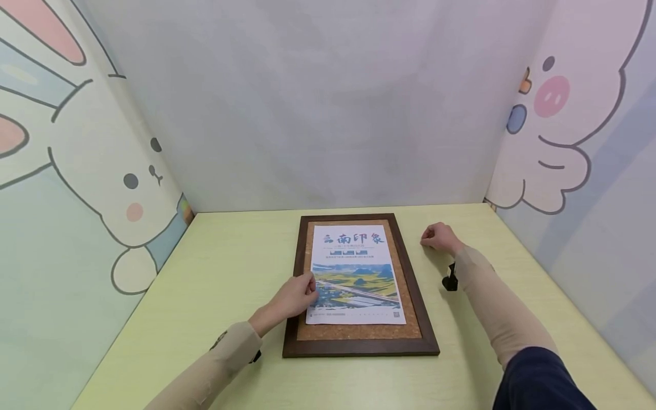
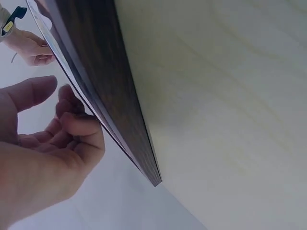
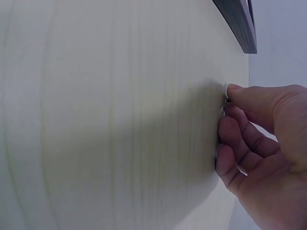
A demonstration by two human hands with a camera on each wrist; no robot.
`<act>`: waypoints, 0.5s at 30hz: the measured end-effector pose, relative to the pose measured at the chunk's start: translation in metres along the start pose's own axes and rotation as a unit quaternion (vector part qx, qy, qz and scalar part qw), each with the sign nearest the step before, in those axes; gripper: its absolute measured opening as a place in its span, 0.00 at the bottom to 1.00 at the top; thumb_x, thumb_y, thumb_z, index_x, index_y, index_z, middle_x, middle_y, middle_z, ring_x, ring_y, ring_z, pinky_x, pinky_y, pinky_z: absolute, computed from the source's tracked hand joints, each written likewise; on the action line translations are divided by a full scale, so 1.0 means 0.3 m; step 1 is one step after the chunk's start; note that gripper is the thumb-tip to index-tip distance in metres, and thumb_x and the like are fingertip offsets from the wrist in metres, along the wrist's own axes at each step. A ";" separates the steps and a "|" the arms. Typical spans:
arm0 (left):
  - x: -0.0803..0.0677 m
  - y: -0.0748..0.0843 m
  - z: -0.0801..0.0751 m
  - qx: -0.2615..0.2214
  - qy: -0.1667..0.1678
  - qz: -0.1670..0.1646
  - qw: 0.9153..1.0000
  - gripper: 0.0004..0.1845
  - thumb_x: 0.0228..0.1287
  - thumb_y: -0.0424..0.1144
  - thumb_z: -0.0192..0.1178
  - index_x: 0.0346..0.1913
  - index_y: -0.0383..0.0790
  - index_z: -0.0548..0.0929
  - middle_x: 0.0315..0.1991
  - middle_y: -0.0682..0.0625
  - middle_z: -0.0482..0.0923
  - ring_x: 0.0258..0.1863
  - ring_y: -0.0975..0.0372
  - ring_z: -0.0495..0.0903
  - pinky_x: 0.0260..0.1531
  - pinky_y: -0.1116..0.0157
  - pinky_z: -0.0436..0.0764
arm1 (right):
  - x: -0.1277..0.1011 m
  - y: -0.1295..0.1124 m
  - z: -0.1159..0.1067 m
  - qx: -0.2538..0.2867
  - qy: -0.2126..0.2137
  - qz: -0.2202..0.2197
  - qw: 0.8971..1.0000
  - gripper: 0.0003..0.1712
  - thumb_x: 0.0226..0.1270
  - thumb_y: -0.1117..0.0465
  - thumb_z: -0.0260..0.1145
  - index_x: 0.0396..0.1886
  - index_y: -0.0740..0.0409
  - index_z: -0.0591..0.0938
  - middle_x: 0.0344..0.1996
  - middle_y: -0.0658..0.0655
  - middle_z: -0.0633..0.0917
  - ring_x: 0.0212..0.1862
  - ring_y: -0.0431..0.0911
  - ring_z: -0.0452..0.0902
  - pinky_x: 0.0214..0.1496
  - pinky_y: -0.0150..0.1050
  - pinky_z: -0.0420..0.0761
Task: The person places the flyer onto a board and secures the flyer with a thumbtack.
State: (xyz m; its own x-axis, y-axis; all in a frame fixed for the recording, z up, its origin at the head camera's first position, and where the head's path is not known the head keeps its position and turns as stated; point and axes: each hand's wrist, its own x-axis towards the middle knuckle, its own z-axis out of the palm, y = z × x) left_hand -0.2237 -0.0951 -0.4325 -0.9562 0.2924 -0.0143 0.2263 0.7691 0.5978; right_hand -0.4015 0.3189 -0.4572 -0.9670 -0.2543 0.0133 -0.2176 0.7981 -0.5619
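A printed poster (image 1: 353, 285) with blue lettering and a landscape picture lies on a cork board (image 1: 359, 332) in a dark brown frame (image 1: 359, 348). My left hand (image 1: 294, 295) rests at the poster's left edge, fingers loosely bent. Its thumb stands apart from the fingers in the left wrist view, and nothing is seen between them. To the right of the board, my right hand (image 1: 442, 238) is low over the table, the fingertips touching or almost touching it. Between thumb and forefinger it pinches a small pale object (image 3: 226, 90), mostly hidden, its kind unclear.
The board lies flat on a pale yellow wood-grain table (image 1: 236, 256). A grey back wall (image 1: 307, 114) and side walls with cartoon animals (image 1: 128, 188) enclose it. A small black device (image 1: 450, 279) is on the right wrist.
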 end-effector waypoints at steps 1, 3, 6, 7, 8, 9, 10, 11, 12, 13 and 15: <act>0.002 -0.003 0.000 0.004 0.001 0.005 1.000 0.07 0.64 0.34 0.59 0.31 0.40 0.71 0.20 0.52 0.67 0.17 0.64 0.65 0.17 0.70 0.62 | -0.002 -0.004 0.000 -0.001 0.002 0.002 1.000 0.07 0.62 0.65 0.66 0.32 0.68 0.83 0.26 0.58 0.84 0.26 0.41 0.73 0.30 0.34 0.73; 0.004 -0.007 0.000 0.008 0.004 0.009 1.000 0.07 0.64 0.34 0.59 0.31 0.41 0.72 0.19 0.53 0.67 0.17 0.64 0.65 0.17 0.70 0.62 | -0.007 -0.010 0.000 -0.002 0.004 0.004 1.000 0.07 0.61 0.66 0.66 0.31 0.68 0.83 0.25 0.58 0.84 0.26 0.41 0.73 0.30 0.34 0.73; 0.004 -0.012 0.002 0.011 0.005 0.005 1.000 0.07 0.64 0.35 0.59 0.31 0.41 0.72 0.20 0.52 0.68 0.18 0.63 0.66 0.17 0.70 0.62 | -0.014 -0.016 0.001 -0.006 0.009 0.007 1.000 0.07 0.61 0.66 0.66 0.31 0.68 0.83 0.25 0.58 0.84 0.27 0.42 0.72 0.30 0.33 0.72; 0.003 -0.013 0.003 0.011 0.005 0.003 1.000 0.07 0.64 0.35 0.59 0.31 0.41 0.72 0.20 0.52 0.68 0.18 0.63 0.66 0.17 0.70 0.63 | -0.016 -0.017 0.000 -0.007 0.010 0.009 1.000 0.07 0.61 0.66 0.66 0.31 0.68 0.83 0.25 0.58 0.83 0.27 0.42 0.72 0.30 0.33 0.71; 0.003 -0.013 0.002 0.011 0.005 0.002 1.000 0.07 0.64 0.35 0.59 0.31 0.41 0.72 0.20 0.52 0.68 0.18 0.63 0.66 0.17 0.70 0.63 | -0.017 -0.017 0.000 -0.007 0.011 0.011 1.000 0.07 0.62 0.66 0.66 0.31 0.68 0.83 0.25 0.58 0.83 0.27 0.42 0.72 0.30 0.33 0.71; 0.002 -0.014 0.002 0.010 0.006 0.002 1.000 0.07 0.64 0.35 0.60 0.31 0.41 0.72 0.20 0.52 0.68 0.18 0.63 0.66 0.17 0.70 0.63 | -0.018 -0.017 -0.001 -0.007 0.012 0.012 1.000 0.07 0.62 0.65 0.66 0.31 0.68 0.83 0.25 0.58 0.83 0.27 0.42 0.72 0.30 0.33 0.71; 0.002 -0.014 0.002 0.010 0.006 0.001 1.000 0.07 0.64 0.35 0.60 0.31 0.41 0.72 0.20 0.52 0.68 0.18 0.63 0.67 0.17 0.70 0.63 | -0.019 -0.017 -0.002 -0.007 0.013 0.013 1.000 0.07 0.62 0.65 0.66 0.31 0.68 0.83 0.25 0.58 0.83 0.28 0.43 0.72 0.31 0.33 0.71; 0.002 -0.015 0.002 0.010 0.007 0.000 1.000 0.07 0.64 0.35 0.60 0.31 0.41 0.72 0.21 0.52 0.69 0.19 0.63 0.67 0.17 0.70 0.63 | -0.020 -0.017 -0.002 -0.008 0.014 0.014 1.000 0.07 0.63 0.65 0.65 0.31 0.68 0.83 0.26 0.58 0.83 0.28 0.43 0.72 0.31 0.34 0.70; 0.002 -0.015 0.001 0.009 0.008 -0.001 1.000 0.07 0.64 0.35 0.60 0.31 0.41 0.72 0.21 0.52 0.69 0.19 0.63 0.67 0.17 0.70 0.63 | -0.021 -0.017 -0.002 -0.006 0.016 0.015 1.000 0.07 0.63 0.65 0.65 0.31 0.68 0.83 0.26 0.58 0.83 0.28 0.43 0.72 0.31 0.34 0.70; 0.003 -0.015 0.001 0.009 0.009 -0.001 1.000 0.07 0.64 0.35 0.60 0.31 0.41 0.73 0.21 0.52 0.69 0.19 0.63 0.67 0.17 0.70 0.64 | -0.023 -0.017 -0.002 -0.006 0.017 0.013 1.000 0.08 0.63 0.65 0.65 0.31 0.68 0.83 0.26 0.58 0.83 0.28 0.43 0.72 0.31 0.34 0.70; 0.004 -0.015 -0.001 0.012 0.012 0.001 1.000 0.07 0.64 0.35 0.60 0.31 0.41 0.73 0.22 0.51 0.69 0.19 0.63 0.68 0.17 0.71 0.64 | -0.024 -0.016 0.000 -0.006 0.020 0.012 1.000 0.08 0.63 0.64 0.65 0.31 0.68 0.83 0.26 0.59 0.83 0.28 0.44 0.72 0.31 0.34 0.70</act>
State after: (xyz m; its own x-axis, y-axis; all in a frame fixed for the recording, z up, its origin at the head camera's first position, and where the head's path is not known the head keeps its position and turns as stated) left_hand -0.2259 -0.0984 -0.4349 -0.9601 0.2796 0.0061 0.2316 0.7825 0.5780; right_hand -0.3935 0.3169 -0.4544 -0.9764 -0.2136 0.0326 -0.1956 0.8098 -0.5531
